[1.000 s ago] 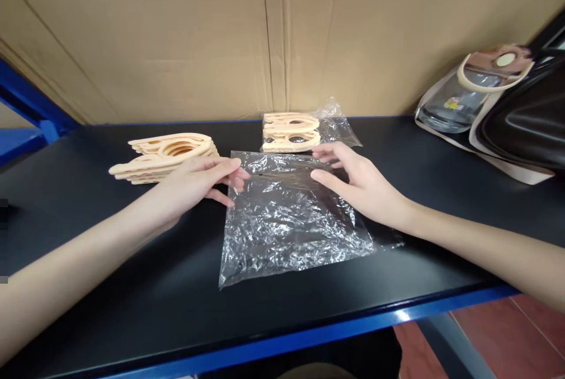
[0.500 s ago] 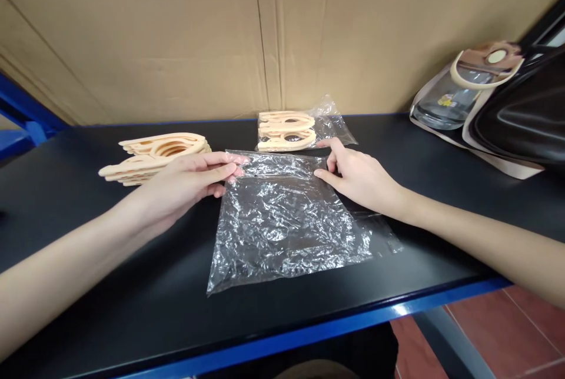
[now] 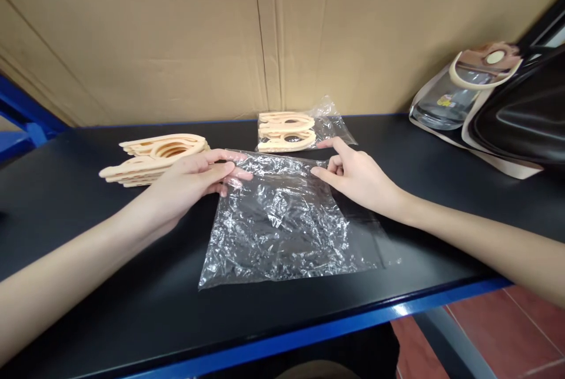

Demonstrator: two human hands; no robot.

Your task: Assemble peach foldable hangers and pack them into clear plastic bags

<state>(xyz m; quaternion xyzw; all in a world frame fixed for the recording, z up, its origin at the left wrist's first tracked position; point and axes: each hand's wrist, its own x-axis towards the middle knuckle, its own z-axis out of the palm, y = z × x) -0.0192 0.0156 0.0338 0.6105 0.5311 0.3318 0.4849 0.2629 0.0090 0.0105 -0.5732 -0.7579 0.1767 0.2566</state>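
Bag (image 3: 276,220): clear and crinkled, lying flat on the black table (image 3: 119,302) between the two hands; nothing shows inside it.
Left hand (image 3: 198,173): at the bag's far left corner, thumb in front and fingers behind the film, a loose pinch; whether the fingers are inside or beneath, I cannot tell.
Right hand (image 3: 357,176): at the far right corner, index stretched out, the others curled, thumb tip over the film; whether it grips, I cannot tell.
Film handling: it looks thin and likely clings to itself, so a light pinch should serve better than a hard pull. Rubbing the left thumb against the fingers would probably part the layers, while the right hand steadies its corner.
Right index: best kept from dragging the pack (image 3: 333,126), which it nearly reaches or touches.
Pack: clear film behind the bag, with cream pieces (image 3: 286,139) in its left part and its right part slack.
Stack (image 3: 170,148): similar pieces, unwrapped, beside the left hand.
Bottle (image 3: 445,111): clear, lid on, tilted beside a black case (image 3: 525,120); I cannot tell if it holds liquid.
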